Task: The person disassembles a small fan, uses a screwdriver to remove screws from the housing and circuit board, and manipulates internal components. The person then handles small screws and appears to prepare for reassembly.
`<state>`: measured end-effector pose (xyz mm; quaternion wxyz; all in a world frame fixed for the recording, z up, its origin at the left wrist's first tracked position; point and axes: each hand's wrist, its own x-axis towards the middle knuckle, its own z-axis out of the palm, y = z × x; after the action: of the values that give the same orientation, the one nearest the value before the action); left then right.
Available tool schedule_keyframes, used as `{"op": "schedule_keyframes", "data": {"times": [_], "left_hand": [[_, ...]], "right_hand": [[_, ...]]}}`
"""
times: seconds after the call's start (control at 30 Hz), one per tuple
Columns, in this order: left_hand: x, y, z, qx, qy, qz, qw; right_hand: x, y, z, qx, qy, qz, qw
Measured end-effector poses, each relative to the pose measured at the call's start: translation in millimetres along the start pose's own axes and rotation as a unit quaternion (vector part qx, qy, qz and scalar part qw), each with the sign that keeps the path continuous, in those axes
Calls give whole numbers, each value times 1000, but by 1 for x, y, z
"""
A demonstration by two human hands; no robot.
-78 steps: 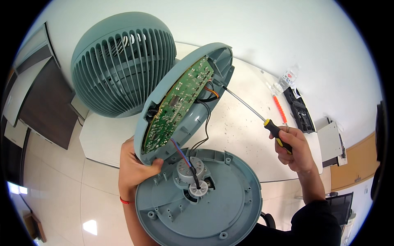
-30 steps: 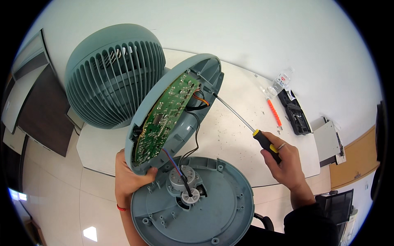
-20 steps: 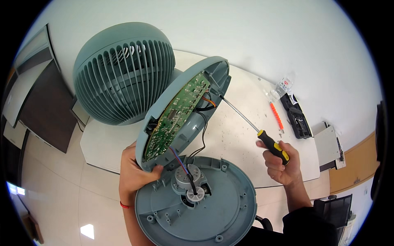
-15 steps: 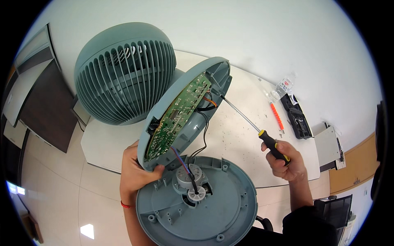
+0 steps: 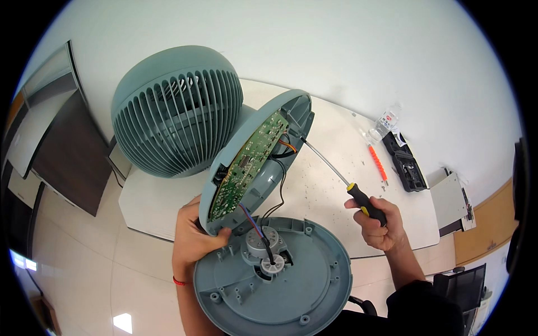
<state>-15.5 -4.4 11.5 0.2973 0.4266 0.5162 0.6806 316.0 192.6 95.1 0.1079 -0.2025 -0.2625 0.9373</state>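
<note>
My left hand (image 5: 193,235) is closed on the lower rim of the tilted fan base housing (image 5: 263,187), thumb inside the edge. A green circuit board (image 5: 249,167) sits inside the housing. My right hand (image 5: 383,224) grips a black and yellow screwdriver (image 5: 365,204). Its shaft reaches left and its tip meets the housing's inner right side, close to orange and black wires (image 5: 287,148). Below lies the round grey-green base plate (image 5: 302,280), with a silver motor (image 5: 262,242) on it. Wires run from motor to housing. The fan head (image 5: 178,112) stands behind, its slatted grille facing me.
On the white table (image 5: 336,218) lie small scattered bits. To the right are an orange twisted stick (image 5: 378,163), an open black tool case (image 5: 407,165) and a clear plastic package (image 5: 384,124). A white wall (image 5: 347,50) stands behind the table.
The whole view has shifted slightly, with the fan appearing lower and further right. My right hand and the screwdriver handle sit a little further left, and the handle looks turned. Both holds are kept.
</note>
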Motion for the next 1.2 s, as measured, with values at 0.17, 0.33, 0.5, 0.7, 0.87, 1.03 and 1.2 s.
{"op": "schedule_keyframes", "data": {"times": [0.17, 0.33, 0.5, 0.7, 0.87, 1.03, 1.2], "left_hand": [[-3, -2, -6, 23, 7, 11, 1000], [-2, -1, -5, 16, 4, 14, 1000], [-1, 3, -1, 10, 5, 2, 1000], [-3, 3, -6, 32, 12, 10, 999], [0, -2, -6, 46, 9, 19, 999], [2, 9, 3, 33, 1, 2, 999], [-6, 8, -7, 59, 25, -22, 998]], "right_hand": [[2, -5, 50, -795, 234, -159, 537], [-1, 2, 22, -525, 153, -187, 816], [6, 1, -7, 3, 30, -43, 999], [5, 14, 44, -763, 221, -239, 559], [-2, 1, 28, -71, 26, -82, 994], [4, 11, 4, 34, -16, -77, 996], [2, 10, 49, -776, 180, -258, 547]]}}
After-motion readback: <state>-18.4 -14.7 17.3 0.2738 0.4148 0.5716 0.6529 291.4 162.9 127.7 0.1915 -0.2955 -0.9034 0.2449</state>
